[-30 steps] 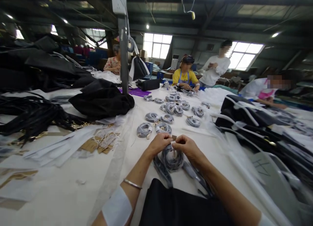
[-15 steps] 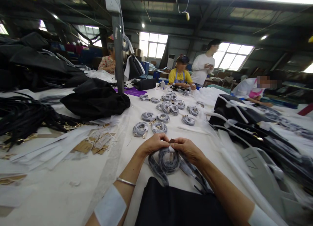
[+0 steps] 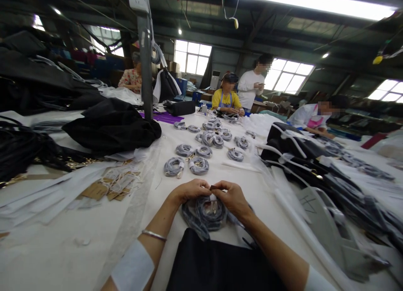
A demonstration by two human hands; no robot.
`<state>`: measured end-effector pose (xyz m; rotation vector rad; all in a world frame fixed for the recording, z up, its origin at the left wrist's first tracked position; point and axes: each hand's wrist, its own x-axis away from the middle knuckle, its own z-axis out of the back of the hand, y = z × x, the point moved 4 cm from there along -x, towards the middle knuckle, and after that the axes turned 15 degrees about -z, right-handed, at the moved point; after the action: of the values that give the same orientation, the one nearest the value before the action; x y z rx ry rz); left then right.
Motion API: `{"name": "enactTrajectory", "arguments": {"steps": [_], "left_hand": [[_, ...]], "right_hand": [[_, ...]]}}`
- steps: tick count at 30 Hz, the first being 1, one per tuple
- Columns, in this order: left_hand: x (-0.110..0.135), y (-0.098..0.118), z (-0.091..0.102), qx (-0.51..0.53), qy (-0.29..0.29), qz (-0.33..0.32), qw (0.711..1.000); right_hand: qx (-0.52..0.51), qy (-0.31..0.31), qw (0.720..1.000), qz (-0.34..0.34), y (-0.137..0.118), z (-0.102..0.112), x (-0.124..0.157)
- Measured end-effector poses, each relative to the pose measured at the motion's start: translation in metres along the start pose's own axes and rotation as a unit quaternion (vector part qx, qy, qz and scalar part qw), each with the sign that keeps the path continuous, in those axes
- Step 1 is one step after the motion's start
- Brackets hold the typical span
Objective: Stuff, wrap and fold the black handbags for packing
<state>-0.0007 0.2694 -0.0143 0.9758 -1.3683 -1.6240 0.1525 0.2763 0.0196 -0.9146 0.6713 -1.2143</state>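
A grey coiled strap (image 3: pixel 210 217), covered in clear plastic, stands in front of me with a white paper band (image 3: pixel 213 197) round its top. At that band my left hand (image 3: pixel 191 190) is closed, its thumb and fingers pinching the top of the coil. My right hand (image 3: pixel 232 199) meets it from the other side, thumb and forefinger pinched on a small dark brown tag (image 3: pixel 213 188). The fingertips hide part of the band and tag. Directly below the coil lies a black bag (image 3: pixel 217 261), near my body; its lower part is out of view.
Several banded strap coils (image 3: pixel 199 165) lie on the white table beyond my hands. To the left are brown tags (image 3: pixel 96 190), white strips and a black cloth bundle (image 3: pixel 113 125) by a metal post (image 3: pixel 146 68). Black bags (image 3: pixel 283 144) are piled right. Co-workers sit and stand farther back.
The whole view has shifted slightly, so the scene sits further left. Both hands stay pinched at the top of the coil, with only small finger movement.
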Motion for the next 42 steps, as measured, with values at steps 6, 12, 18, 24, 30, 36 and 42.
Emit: {"name": "enactTrajectory", "arguments": {"steps": [6,12,18,24,30,36,42], "left_hand": [[0.000,-0.002,-0.005,0.130,0.034,0.014,0.991],[0.002,-0.008,-0.004,0.171,0.062,0.037,0.983],[0.004,-0.005,-0.003,0.179,0.044,0.029,0.982],[0.005,-0.004,-0.003,0.149,0.052,0.035,0.987],[-0.004,-0.002,-0.002,0.074,0.056,0.022,0.995],[-0.004,-0.001,-0.002,0.064,0.075,0.022,0.995],[-0.004,0.001,-0.001,0.058,0.074,0.032,0.995]], "right_hand": [[0.085,-0.018,0.979,0.182,-0.006,0.006,0.006],[0.249,-0.063,0.925,0.281,-0.013,0.007,0.018],[0.222,-0.062,0.941,0.248,-0.016,0.007,0.022],[0.146,-0.011,0.977,0.159,-0.002,0.001,0.005],[0.221,0.008,0.956,0.194,0.002,-0.006,-0.005],[0.269,0.055,0.938,0.212,-0.008,0.019,0.014],[0.076,0.248,0.964,-0.053,0.021,0.190,0.080]]}}
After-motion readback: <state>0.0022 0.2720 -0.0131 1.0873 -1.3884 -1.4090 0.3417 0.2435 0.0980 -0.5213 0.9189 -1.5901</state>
